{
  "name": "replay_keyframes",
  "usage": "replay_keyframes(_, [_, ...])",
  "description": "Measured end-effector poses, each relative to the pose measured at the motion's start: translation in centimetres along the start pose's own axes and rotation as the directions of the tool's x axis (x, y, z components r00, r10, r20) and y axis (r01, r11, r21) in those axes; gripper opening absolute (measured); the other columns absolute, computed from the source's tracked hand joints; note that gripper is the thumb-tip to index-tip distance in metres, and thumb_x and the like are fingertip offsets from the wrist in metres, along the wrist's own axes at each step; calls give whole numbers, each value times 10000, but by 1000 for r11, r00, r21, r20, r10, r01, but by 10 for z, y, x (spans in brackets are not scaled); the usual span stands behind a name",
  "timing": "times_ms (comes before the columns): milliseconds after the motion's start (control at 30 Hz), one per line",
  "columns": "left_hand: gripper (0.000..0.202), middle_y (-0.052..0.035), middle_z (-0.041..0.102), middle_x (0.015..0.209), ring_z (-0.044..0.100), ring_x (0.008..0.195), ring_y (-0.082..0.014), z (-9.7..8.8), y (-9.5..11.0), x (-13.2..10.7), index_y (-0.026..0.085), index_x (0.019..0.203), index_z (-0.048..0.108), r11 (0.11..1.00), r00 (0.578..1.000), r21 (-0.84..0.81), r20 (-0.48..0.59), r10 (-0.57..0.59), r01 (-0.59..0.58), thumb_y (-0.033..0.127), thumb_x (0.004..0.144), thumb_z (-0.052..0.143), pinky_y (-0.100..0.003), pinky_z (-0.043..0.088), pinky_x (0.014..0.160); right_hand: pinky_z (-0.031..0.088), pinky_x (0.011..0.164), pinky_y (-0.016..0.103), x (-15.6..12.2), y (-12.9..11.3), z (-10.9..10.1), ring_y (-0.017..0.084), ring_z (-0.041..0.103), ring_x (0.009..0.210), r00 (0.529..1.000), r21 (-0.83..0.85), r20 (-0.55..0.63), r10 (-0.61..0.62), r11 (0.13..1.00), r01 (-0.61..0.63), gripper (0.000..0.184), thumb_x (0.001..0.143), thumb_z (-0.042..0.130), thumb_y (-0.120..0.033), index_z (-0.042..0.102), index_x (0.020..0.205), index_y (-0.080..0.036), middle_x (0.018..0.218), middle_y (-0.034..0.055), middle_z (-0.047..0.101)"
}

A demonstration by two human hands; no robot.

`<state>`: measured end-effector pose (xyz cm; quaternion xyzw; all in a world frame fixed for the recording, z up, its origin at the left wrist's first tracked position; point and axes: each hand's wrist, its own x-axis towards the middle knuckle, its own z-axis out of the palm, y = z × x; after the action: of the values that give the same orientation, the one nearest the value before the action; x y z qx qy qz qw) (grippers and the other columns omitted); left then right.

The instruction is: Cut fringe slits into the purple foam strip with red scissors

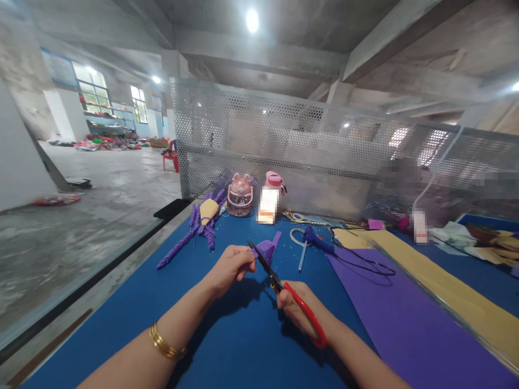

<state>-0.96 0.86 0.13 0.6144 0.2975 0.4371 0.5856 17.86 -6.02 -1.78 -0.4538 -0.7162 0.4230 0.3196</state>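
In the middle of the head view, my left hand pinches a small piece of purple paper above the blue tabletop. My right hand is closed around a pair of red-handled scissors. Their dark blades point up and left, crossing in front of the paper close to my left fingertips. Whether the blades are cutting into it I cannot tell. A narrow purple strip rises at the paper's right side. Beyond my hands, a blue glue gun lies beside its stand, a glue stick at its tip.
Purple flower stems with a yellow wrap lie at the back left. A pink cup stands before the perforated metal screen. Large purple sheets and yellow sheets cover the right side. A black cord loops over them.
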Motion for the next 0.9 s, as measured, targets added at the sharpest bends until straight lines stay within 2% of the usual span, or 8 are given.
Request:
replay_keyframes(267, [277,38,483,395,267,317,-34,1,1,0,135,494,537,1000,1000,-3,-6,-6,6,302,713,506,-224,153,416,145,379,200,0,2,2,49,203,406,999,15,-3,51,999,-51,604,687,337,-783,410,670,-184,483,-89,230])
replay_keyframes(633, [289,25,521,430,250,317,-32,-1,-1,1,133,496,531,1000,1000,4,2,-17,17,331,705,510,-220,136,401,127,368,205,-1,2,4,39,195,380,999,77,-4,54,996,-53,614,669,356,-787,425,684,-176,456,-102,232])
replay_keyframes(900, [267,77,378,318,259,317,-46,0,0,0,150,478,533,998,1000,-66,21,-8,10,292,704,514,-223,333,495,129,383,209,1,3,3,44,199,421,1000,84,-23,19,996,-17,605,656,397,-780,410,633,-176,490,-87,242])
